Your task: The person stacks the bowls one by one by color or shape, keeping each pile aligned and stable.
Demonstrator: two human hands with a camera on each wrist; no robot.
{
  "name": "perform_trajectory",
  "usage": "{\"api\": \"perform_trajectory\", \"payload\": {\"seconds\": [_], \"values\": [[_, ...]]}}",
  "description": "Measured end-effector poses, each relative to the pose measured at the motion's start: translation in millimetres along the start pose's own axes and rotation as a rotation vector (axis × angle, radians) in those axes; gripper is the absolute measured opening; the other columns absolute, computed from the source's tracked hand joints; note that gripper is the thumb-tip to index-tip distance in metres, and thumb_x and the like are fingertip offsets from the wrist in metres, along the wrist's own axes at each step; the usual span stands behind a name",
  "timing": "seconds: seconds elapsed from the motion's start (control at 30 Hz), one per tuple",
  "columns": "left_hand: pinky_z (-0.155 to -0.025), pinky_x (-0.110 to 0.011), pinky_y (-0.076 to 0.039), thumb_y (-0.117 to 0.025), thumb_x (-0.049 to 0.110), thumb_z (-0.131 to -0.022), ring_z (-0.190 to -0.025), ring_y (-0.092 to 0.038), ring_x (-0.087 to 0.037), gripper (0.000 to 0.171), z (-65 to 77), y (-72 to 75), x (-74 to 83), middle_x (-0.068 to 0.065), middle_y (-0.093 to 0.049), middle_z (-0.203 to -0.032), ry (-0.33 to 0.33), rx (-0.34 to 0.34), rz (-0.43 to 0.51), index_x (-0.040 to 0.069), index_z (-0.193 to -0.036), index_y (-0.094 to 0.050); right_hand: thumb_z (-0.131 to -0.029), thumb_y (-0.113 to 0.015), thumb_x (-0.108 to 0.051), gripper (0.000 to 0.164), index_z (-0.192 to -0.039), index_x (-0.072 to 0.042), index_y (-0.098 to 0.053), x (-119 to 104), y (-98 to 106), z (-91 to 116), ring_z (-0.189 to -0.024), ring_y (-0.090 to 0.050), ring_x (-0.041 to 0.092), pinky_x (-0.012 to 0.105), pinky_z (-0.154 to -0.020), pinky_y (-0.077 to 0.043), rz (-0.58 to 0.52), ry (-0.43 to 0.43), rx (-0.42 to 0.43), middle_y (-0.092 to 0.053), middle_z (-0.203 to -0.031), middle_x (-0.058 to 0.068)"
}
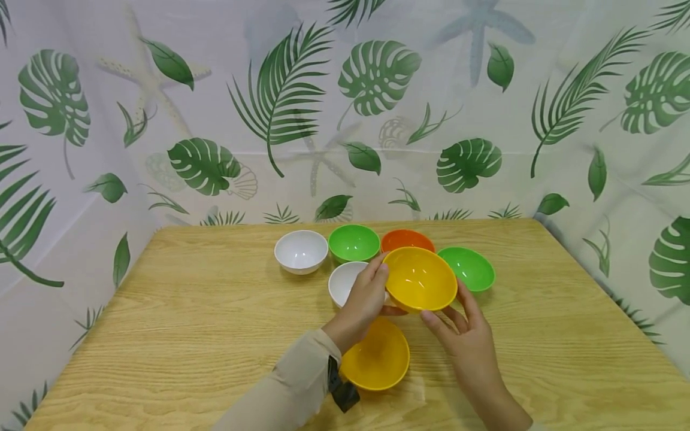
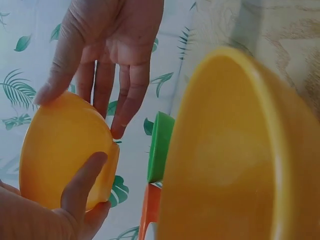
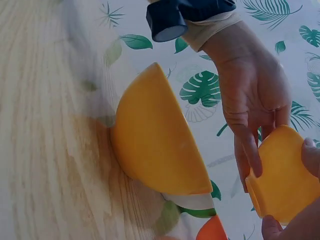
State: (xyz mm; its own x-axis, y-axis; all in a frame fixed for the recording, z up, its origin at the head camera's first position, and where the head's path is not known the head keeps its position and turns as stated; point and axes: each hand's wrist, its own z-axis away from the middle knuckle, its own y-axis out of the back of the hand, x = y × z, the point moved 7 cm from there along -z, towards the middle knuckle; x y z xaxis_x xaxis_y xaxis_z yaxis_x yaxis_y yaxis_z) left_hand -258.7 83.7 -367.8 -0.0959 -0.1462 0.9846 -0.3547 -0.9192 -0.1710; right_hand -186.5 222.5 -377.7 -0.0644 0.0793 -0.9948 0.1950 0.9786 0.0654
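My two hands hold a yellow bowl [image 1: 420,280] above the table, its inside tilted toward the head camera. At its left rim, my left hand [image 1: 362,302] grips with the thumb at the rim and fingers beneath. From the lower right, my right hand [image 1: 470,344] holds it, thumb near the bottom edge and fingers round the side. In the left wrist view the held bowl [image 2: 65,150] shows its outer side between both hands. Another yellow bowl [image 1: 380,359] stands upright on the table beneath my left wrist, partly covered by it.
Behind the held bowl stand a white bowl [image 1: 300,252], a green bowl [image 1: 354,242], an orange bowl [image 1: 408,239] and a second green bowl [image 1: 471,269]. Another white bowl [image 1: 345,282] is partly hidden by my left hand. A leaf-patterned sheet [image 1: 377,179] backs the wooden table [image 1: 215,335].
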Motion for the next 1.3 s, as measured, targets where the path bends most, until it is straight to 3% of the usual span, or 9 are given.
{"api": "perform_trajectory", "payload": {"seconds": [0.07,0.17,0.3,0.47,0.63,0.87,1.0,1.13,1.3], "values": [[-0.068,-0.036,-0.055,-0.029,0.032,-0.104,-0.098,-0.057,-0.02,0.043,2.8,1.5,3.1,-0.009,-0.049,-0.125,-0.023,-0.011,-0.022,0.017,-0.143,-0.036,-0.087,-0.065,-0.019,0.08,-0.151,-0.017,-0.016,-3.6,-1.8,-0.1,-0.119,-0.041,0.019,0.021,-0.091,-0.041,-0.001,0.027,0.012,-0.024,-0.145,0.0],[-0.083,-0.037,-0.05,-0.027,0.038,-0.103,-0.115,-0.048,-0.021,0.049,6.6,4.8,7.9,-0.009,-0.043,-0.136,-0.076,-0.046,-0.111,0.014,-0.146,-0.031,-0.087,-0.064,-0.018,0.078,-0.151,-0.017,-0.018,-6.3,-2.2,-0.2,-0.117,-0.043,0.018,0.021,-0.09,-0.042,0.013,0.041,0.013,-0.025,-0.145,0.001],[-0.103,-0.032,-0.03,-0.024,0.039,-0.103,-0.132,-0.028,-0.016,0.056,11.8,9.4,14.1,-0.007,-0.026,-0.149,-0.159,-0.115,-0.234,0.006,-0.148,-0.022,-0.089,-0.063,-0.02,0.076,-0.15,-0.018,-0.02,-7.3,-1.2,0.6,-0.115,-0.046,0.017,0.02,-0.087,-0.044,0.05,0.052,-0.001,-0.028,-0.145,0.004],[-0.104,-0.026,-0.025,-0.027,0.039,-0.103,-0.133,-0.022,-0.01,0.059,16.1,11.0,23.1,-0.006,-0.019,-0.151,-0.251,-0.235,-0.214,0.002,-0.148,-0.016,-0.09,-0.061,-0.019,0.07,-0.148,-0.014,-0.023,-10.7,0.6,-1.3,-0.109,-0.051,0.015,0.023,-0.088,-0.044,0.034,0.09,-0.024,-0.033,-0.142,0.008],[-0.103,-0.026,-0.028,-0.051,0.029,-0.096,-0.132,-0.027,-0.009,0.067,21.8,15.0,26.2,-0.002,-0.021,-0.151,-0.31,-0.319,-0.181,0.007,-0.149,-0.016,-0.091,-0.059,-0.019,0.067,-0.148,-0.011,-0.024,-13.5,1.5,-1.7,-0.109,-0.052,0.012,0.023,-0.088,-0.043,0.053,0.113,-0.048,-0.03,-0.145,0.008],[-0.102,-0.03,-0.031,-0.067,0.013,-0.084,-0.127,-0.037,-0.016,0.077,28.2,24.1,29.2,-0.009,-0.038,-0.142,-0.336,-0.245,-0.256,0.005,-0.147,-0.023,-0.093,-0.057,-0.018,0.067,-0.149,-0.009,-0.021,-13.5,-1.5,5.5,-0.114,-0.049,0.008,0.024,-0.089,-0.042,0.061,0.103,-0.104,-0.026,-0.148,0.008],[-0.1,-0.03,-0.034,-0.071,0.016,-0.08,-0.123,-0.041,-0.015,0.086,31.8,27.9,30.5,-0.006,-0.042,-0.136,-0.329,-0.2,-0.317,0.009,-0.149,-0.019,-0.092,-0.058,-0.012,0.07,-0.149,-0.006,-0.018,-15.0,-7.6,7.9,-0.116,-0.048,0.008,0.027,-0.089,-0.043,0.007,0.094,-0.145,-0.025,-0.148,0.01],[-0.1,-0.028,-0.034,-0.072,0.023,-0.08,-0.123,-0.04,-0.012,0.08,36.8,29.7,31.9,-0.001,-0.039,-0.138,-0.34,-0.199,-0.364,0.011,-0.147,-0.029,-0.09,-0.06,-0.012,0.073,-0.149,-0.006,-0.018,-16.4,-11.9,7.9,-0.114,-0.05,0.008,0.027,-0.089,-0.044,-0.002,0.065,-0.161,-0.025,-0.147,0.009],[-0.098,-0.026,-0.035,-0.073,0.02,-0.08,-0.123,-0.042,-0.01,0.074,41.7,33.8,31.1,0.0,-0.04,-0.14,-0.33,-0.242,-0.3,0.009,-0.143,-0.036,-0.087,-0.064,-0.012,0.077,-0.149,-0.008,-0.018,-17.1,-14.2,9.5,-0.111,-0.052,0.011,0.028,-0.087,-0.045,0.012,0.038,-0.172,-0.026,-0.145,0.007]]}}
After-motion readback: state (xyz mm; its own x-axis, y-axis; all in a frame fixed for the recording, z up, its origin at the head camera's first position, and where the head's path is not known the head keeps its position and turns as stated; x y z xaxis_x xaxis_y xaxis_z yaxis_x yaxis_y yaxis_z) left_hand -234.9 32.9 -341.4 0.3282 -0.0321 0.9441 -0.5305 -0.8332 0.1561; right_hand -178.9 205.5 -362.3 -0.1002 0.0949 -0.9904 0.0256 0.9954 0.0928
